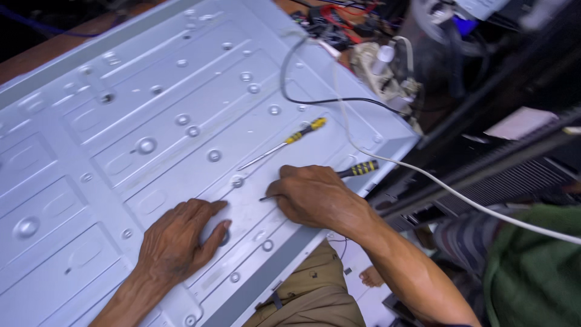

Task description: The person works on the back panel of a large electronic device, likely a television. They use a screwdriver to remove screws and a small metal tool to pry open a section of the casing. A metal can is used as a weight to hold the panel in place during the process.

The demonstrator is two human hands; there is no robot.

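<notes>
A large pale grey stamped metal panel [121,121] fills most of the view, lying flat. My left hand [178,239] rests palm down on it near the front edge, fingers spread, holding nothing. My right hand [311,197] lies over a yellow-and-black-handled screwdriver [358,169]; the handle sticks out to the right and the tip shows at the left of the fingers. A second screwdriver [284,143] with a yellow and black handle lies loose on the panel just beyond my right hand.
A black cable [290,97] and a white cable [423,175] cross the panel's right end. A cluttered power strip [387,75] and tangled wires sit at the back right. A dark slatted unit [514,169] stands right. My knee in tan trousers [315,290] is below the panel edge.
</notes>
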